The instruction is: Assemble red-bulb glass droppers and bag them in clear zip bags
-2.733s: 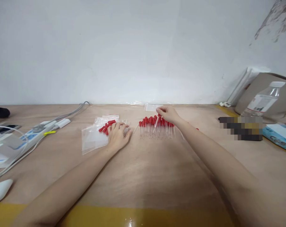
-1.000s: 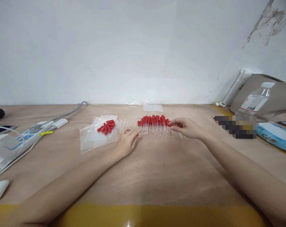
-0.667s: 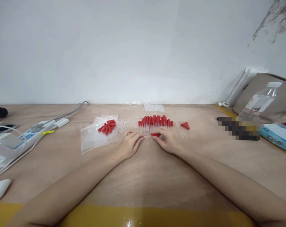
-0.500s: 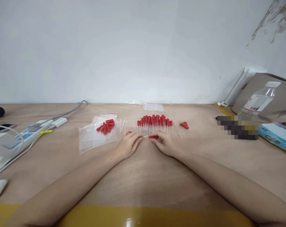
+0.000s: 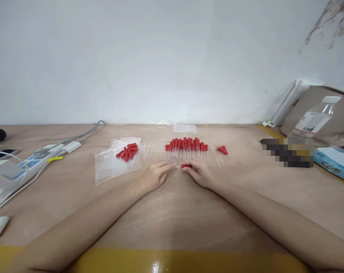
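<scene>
Centrally, red bulb (image 5: 186, 166) in right hand (image 5: 199, 175) pinch, clear tube (image 5: 177, 165) in left hand (image 5: 154, 176) pinch.

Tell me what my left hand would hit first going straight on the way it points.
Probably the red bulb in the right hand; the left hand points rightward at it, close by, though depth is unclear.

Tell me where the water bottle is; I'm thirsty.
In the head view, the water bottle sits at the far right of the table, in front of the cardboard box.
</scene>
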A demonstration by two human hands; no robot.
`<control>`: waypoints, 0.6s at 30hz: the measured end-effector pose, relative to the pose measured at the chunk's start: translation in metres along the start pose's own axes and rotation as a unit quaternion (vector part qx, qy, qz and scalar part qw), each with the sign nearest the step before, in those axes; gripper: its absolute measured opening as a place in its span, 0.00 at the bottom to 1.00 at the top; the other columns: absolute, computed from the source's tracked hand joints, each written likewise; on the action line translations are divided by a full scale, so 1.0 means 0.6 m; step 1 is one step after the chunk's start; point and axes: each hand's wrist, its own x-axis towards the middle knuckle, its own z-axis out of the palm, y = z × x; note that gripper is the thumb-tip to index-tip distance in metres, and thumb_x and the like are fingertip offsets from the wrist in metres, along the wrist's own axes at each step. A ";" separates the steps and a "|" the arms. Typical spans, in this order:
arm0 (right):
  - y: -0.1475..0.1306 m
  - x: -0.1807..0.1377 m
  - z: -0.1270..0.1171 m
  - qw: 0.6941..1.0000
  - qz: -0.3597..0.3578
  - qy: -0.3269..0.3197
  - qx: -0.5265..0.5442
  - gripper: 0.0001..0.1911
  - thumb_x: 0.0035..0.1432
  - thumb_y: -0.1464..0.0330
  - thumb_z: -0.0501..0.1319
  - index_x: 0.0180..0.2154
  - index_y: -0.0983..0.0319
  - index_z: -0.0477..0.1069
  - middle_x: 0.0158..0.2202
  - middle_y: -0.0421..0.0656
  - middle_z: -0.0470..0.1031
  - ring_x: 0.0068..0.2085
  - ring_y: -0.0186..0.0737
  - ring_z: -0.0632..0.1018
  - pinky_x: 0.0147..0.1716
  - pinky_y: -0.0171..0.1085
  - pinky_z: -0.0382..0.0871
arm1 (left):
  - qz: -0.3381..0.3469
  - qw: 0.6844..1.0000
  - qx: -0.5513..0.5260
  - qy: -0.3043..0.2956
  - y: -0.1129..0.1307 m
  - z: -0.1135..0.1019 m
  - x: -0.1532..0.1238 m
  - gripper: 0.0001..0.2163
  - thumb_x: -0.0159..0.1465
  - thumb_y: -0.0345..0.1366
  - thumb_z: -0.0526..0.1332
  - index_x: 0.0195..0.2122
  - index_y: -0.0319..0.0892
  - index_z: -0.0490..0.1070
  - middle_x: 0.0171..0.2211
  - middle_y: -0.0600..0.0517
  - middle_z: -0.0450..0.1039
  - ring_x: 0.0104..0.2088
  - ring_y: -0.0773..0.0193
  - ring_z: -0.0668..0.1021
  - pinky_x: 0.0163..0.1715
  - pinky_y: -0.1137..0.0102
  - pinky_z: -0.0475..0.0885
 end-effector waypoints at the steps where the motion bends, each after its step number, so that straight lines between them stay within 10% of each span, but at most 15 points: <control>1: 0.001 -0.001 0.000 1.000 -0.003 0.001 -0.003 0.07 0.57 0.69 0.55 0.36 0.60 0.70 0.33 0.41 0.74 0.35 0.35 0.74 0.37 0.36 0.67 | 0.002 1.000 -0.006 0.000 0.000 0.000 0.000 0.13 0.63 0.27 0.50 0.46 0.41 0.68 0.39 0.47 0.74 0.38 0.65 0.76 0.38 0.70 0.71; 18: 0.008 0.000 -0.002 0.991 -0.095 0.001 -0.092 0.06 0.57 0.68 0.55 0.35 0.61 0.68 0.29 0.42 0.72 0.33 0.36 0.71 0.34 0.37 0.63 | 0.001 1.000 0.002 0.012 0.010 0.002 0.002 0.12 0.63 0.30 0.51 0.46 0.40 0.68 0.38 0.47 0.74 0.37 0.65 0.77 0.38 0.71 0.73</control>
